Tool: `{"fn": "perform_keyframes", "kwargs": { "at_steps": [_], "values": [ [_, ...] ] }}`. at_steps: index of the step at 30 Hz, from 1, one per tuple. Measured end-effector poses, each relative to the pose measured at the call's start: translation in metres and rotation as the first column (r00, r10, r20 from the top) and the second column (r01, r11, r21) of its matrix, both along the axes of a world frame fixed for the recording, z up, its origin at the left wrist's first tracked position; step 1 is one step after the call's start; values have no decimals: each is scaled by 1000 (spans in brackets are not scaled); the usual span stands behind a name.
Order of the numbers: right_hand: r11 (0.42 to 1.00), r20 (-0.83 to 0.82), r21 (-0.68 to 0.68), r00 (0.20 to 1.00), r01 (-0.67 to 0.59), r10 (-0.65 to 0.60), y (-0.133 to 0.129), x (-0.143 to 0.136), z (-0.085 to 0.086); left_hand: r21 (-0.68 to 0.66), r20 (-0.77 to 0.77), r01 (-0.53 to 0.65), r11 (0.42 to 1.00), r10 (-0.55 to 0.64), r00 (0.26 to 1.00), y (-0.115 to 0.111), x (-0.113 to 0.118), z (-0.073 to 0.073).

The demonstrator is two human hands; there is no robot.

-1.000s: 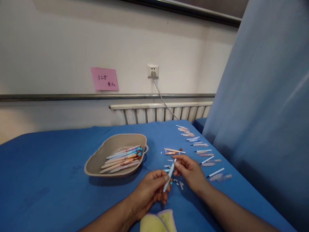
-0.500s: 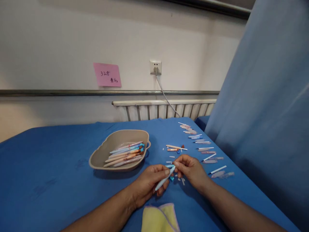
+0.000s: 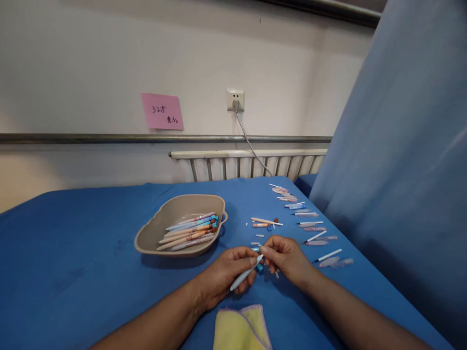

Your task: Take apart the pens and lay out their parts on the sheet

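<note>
A light-blue pen barrel (image 3: 243,278) lies slanted in my left hand (image 3: 228,272), pinched between thumb and fingers, its pointed end toward me. My right hand (image 3: 286,257) is closed at the barrel's upper end, thumb and index finger together around a small pale part that is mostly hidden. A blue-green pen piece (image 3: 256,249) shows behind my left fingers, and a teal cap (image 3: 259,268) sits between the hands. Beyond them are an orange pen barrel (image 3: 260,225), a peach barrel (image 3: 260,220) and small white bits (image 3: 259,236).
A taupe basin (image 3: 146,245) with several pens (image 3: 189,233) stands left of centre. Rows of refills and clear pen parts (image 3: 315,228) run along the right edge. A yellow cloth (image 3: 237,330) lies nearest me. A blue curtain (image 3: 408,160) hangs at the right.
The light-blue barrel has shifted slightly down and left in my left hand. My right fingers have moved a little lower at its upper end.
</note>
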State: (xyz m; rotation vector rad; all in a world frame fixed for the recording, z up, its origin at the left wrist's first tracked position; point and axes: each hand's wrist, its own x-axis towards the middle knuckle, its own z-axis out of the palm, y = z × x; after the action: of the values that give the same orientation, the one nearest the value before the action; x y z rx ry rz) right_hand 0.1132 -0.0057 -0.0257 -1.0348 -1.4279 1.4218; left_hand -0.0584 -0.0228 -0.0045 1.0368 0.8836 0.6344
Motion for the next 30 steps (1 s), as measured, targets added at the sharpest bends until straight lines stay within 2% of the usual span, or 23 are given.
{"fn": "perform_keyframes", "kwargs": {
  "at_steps": [22, 24, 27, 30],
  "values": [
    [1000, -40, -2, 999, 10, -10, 1, 1, -1, -33, 65, -7, 999, 9, 998, 5, -2, -9],
    [998, -73, -26, 996, 51, -53, 4, 4, -1, -32, 70, 4, 999, -2, 998, 5, -3, -10],
    [983, -144, -55, 973, 174, -180, 13, 14, -1, -22, 65, -15, 1000, 17, 998, 7, -4, -11],
    [935, -210, -92, 911, 343, -355, 25, 29, 2, 28, 19, -48, 998, 47, 999, 11, -4, -12]
  ]
}}
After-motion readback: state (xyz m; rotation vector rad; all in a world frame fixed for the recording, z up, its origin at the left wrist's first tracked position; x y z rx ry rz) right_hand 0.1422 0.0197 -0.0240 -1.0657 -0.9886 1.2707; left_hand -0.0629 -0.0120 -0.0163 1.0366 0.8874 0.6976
